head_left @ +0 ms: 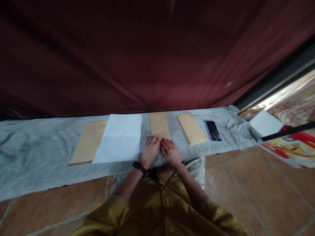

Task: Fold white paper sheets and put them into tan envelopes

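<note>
My left hand (150, 150) and my right hand (170, 151) lie side by side, fingers flat, on the near end of a narrow tan envelope (159, 124) that rests on a grey cloth (44, 144). A black band is on my left wrist. Both hands press down and hold nothing. A white sheet of paper (120, 137) with a fold crease lies just left of my left hand, partly over a larger tan envelope (86, 142).
A stack of tan envelopes (192, 128) and a phone (213, 130) lie right of my hands on the cloth. A dark red curtain (147, 55) hangs behind. Terracotta floor tiles (246, 190) are in front, with a white paper (265, 123) and a black rod (287, 131) at right.
</note>
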Available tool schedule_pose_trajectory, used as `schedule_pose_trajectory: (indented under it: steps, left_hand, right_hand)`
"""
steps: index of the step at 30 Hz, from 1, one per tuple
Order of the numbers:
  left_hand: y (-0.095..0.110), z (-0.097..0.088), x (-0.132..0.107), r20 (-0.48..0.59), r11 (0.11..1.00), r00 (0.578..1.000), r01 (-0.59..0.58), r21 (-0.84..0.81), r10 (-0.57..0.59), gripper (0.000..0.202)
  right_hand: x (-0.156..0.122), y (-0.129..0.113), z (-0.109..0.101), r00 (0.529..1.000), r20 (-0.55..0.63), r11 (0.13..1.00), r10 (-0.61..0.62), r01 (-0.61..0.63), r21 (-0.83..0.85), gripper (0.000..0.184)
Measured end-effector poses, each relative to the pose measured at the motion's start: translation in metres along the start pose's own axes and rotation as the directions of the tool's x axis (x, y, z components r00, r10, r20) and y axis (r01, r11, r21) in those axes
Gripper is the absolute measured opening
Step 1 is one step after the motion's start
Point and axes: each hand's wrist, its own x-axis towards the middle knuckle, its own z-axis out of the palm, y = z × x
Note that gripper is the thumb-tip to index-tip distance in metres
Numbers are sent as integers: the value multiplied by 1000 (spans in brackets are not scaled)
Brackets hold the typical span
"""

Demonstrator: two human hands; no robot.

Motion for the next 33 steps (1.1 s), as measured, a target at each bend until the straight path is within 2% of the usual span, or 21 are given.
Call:
schedule_pose_trajectory:
  steps: [3, 6, 10, 18, 24, 33]
  left_hand:
    - [-1, 11, -1, -2, 989, 990, -143, -28, 143, 41]
    - [-6, 17, -2, 17, 980, 980, -200, -25, 200, 49]
    - [-15, 14, -4, 66, 966, 964, -257, -14, 257, 54]
    - [-27, 11, -21, 9, 980, 980, -197, 10, 196, 57]
    - [-28, 9, -28, 13, 988, 988, -153, 32, 153, 58]
    - [-29, 9, -18, 41, 969, 968, -247, -19, 247, 53]
  right_hand:
    - [0, 2, -1, 1000, 1, 999, -5, 5, 32, 44]
    - [-1, 5, -3, 1000, 9, 998, -9, 9, 57, 46]
    - [-3, 10, -7, 1000, -10, 999, 9, -8, 50, 44]
    - [-9, 26, -11, 998, -53, 999, 42, -40, 35, 42]
    - [-11, 30, -13, 996, -77, 998, 54, -51, 39, 41]
    - [4, 20, -11, 1000, -24, 999, -16, 17, 48, 40]
